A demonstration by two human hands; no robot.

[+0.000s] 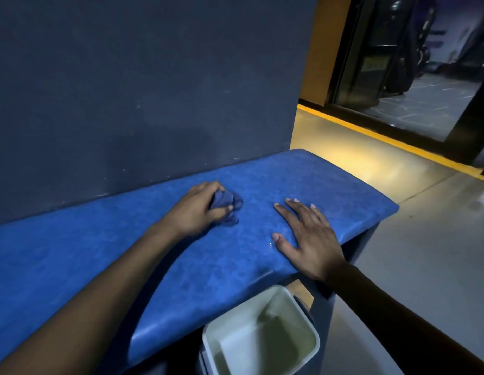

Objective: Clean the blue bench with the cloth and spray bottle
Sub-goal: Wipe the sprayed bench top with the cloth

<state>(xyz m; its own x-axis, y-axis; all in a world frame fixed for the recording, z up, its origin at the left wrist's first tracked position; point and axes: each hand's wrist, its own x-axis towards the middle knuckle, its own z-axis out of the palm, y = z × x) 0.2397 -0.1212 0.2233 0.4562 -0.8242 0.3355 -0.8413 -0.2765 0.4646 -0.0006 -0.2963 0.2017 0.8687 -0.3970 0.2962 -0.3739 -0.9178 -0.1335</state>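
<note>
Head view. Left hand [197, 209] clenched round a bunched cloth [226, 208], pressing it onto the bench [73, 255] near the far edge, just short of the dark wall [127, 77]. Right hand [307, 239] flat, fingers straight and spread, palm down on the bench top near the right end, holding nothing. Hands apart, a bare strip of seat between them.

Bench long axis running left to right, slightly rising toward the far right; rounded right end lying beyond the right hand. Cloth lying left of the right hand, under the left hand, so wiping falls to the left hand. Unwiped run judged to extend both ways along the axis; the larger stretch lies left. A small wet glint noted beside the right thumb.

Spray bottle not in view. White bin [262, 339] standing open on the floor, near, below the bench front edge, to the right.

No brands, labels or legible writing found; a sign behind the far right glass too blurred to read.
</note>
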